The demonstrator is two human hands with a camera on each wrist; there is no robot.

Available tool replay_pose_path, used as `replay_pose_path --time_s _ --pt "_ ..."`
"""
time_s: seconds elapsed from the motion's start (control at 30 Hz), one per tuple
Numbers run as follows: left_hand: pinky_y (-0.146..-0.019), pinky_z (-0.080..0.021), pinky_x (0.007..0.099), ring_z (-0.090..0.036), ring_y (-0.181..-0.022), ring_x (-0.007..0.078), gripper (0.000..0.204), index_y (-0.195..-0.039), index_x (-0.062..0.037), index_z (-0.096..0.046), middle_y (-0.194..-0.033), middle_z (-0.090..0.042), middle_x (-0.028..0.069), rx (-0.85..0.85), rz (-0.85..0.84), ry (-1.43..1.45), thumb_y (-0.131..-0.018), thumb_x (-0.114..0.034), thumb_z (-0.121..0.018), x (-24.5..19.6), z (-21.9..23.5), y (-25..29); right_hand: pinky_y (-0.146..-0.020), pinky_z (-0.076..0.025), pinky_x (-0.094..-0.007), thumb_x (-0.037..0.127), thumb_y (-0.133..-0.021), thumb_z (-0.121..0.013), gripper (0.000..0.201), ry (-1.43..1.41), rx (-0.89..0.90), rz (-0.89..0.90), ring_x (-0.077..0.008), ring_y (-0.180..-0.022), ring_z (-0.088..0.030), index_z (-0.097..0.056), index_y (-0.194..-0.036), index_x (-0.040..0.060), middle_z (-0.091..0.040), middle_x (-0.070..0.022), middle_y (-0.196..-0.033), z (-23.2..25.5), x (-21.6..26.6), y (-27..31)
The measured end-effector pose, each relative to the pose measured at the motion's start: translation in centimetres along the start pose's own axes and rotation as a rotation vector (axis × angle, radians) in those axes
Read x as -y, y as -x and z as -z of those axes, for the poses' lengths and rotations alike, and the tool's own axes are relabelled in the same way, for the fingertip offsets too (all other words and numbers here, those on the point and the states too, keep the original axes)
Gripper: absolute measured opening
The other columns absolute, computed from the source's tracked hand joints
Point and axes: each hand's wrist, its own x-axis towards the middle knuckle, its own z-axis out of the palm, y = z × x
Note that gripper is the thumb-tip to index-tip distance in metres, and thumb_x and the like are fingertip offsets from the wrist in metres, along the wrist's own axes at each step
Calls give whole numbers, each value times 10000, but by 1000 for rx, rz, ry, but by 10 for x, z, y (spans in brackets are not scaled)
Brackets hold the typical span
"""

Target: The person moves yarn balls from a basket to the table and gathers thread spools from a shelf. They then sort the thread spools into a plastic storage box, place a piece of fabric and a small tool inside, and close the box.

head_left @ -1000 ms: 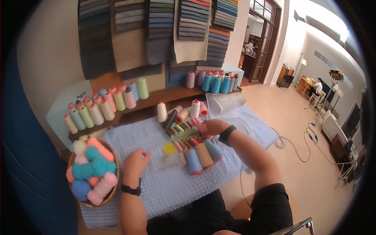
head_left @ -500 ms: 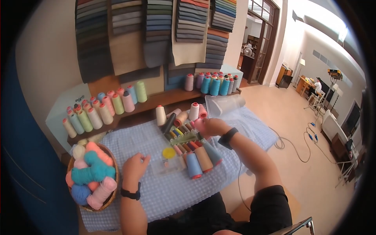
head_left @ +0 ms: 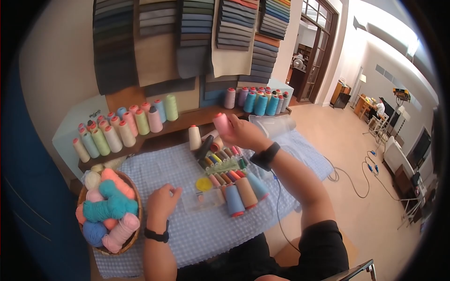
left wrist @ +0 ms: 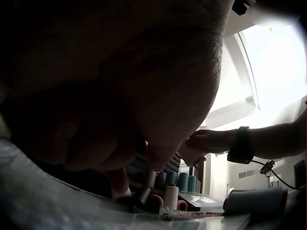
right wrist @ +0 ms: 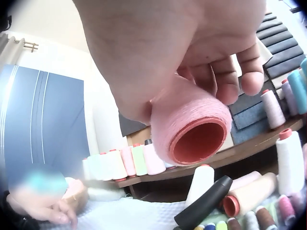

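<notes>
My right hand [head_left: 246, 133] grips a pink thread cone [head_left: 221, 123], raised over the back of the table. In the right wrist view the hollow red base of the pink cone faces the camera. My left hand [head_left: 161, 201] rests on the checked cloth [head_left: 154, 161], fingers loosely curled around nothing. To its right lie a yellow disc [head_left: 203, 184] and a clear plastic box [head_left: 206, 200]. Beyond them are small thread spools [head_left: 222, 161] in rows and larger blue [head_left: 234, 201] and tan [head_left: 245, 192] cones lying down. A white cone [head_left: 194, 137] stands beside a black cone [head_left: 204, 147].
A wicker basket [head_left: 133, 229] of yarn stands at the table's left. Behind the table, a wooden shelf [head_left: 183, 122] carries many thread cones, below hanging fabric swatches [head_left: 232, 28]. A clear plastic container [head_left: 276, 123] lies at the back right. A cable [head_left: 276, 220] hangs past the table's right side.
My right hand has lifted the pink cone up from among the spools and moved it slightly left, toward the shelf. The left hand has stayed in place.
</notes>
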Motion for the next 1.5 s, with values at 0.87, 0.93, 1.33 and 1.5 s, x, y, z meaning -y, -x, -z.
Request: replay_pose_path --time_s 0.87,0.93,1.33,1.5 --pt "-725 -577 488 -745 -786 371 418 -965 -83 -761 -812 -767 141 81 16 -48 -984 -494 -686 -9 -1 3 -895 -589 -569 410 -936 -673 558 275 -126 -52 -523 -990 -728 -478 -1195 -44 -732 -364 -1043 -182 -78 -203" --pt "-722 -578 488 -746 -785 367 414 -976 -86 -759 -818 -769 138 85 18 -50 -985 -493 -684 -9 -1 4 -910 -583 -571 409 -933 -685 600 252 -95 -41 -528 -1016 -720 -459 -1233 -58 -728 -366 -1060 -205 -112 -217" --pt "-673 -580 500 -747 -736 362 413 -939 -87 -730 -757 -750 135 72 -9 -71 -989 -493 -682 -14 -5 6 -965 -566 -528 352 -879 -728 624 -128 -116 -372 -503 -1125 -699 -495 -1313 -31 -720 -348 -1165 -178 -17 -206" --pt "-672 -584 497 -745 -729 367 414 -931 -81 -731 -749 -746 142 74 -23 -65 -989 -488 -683 -16 -4 7 -979 -558 -531 371 -862 -759 692 -201 -143 -262 -507 -1127 -695 -487 -1356 -29 -718 -350 -1173 -191 -26 -209"
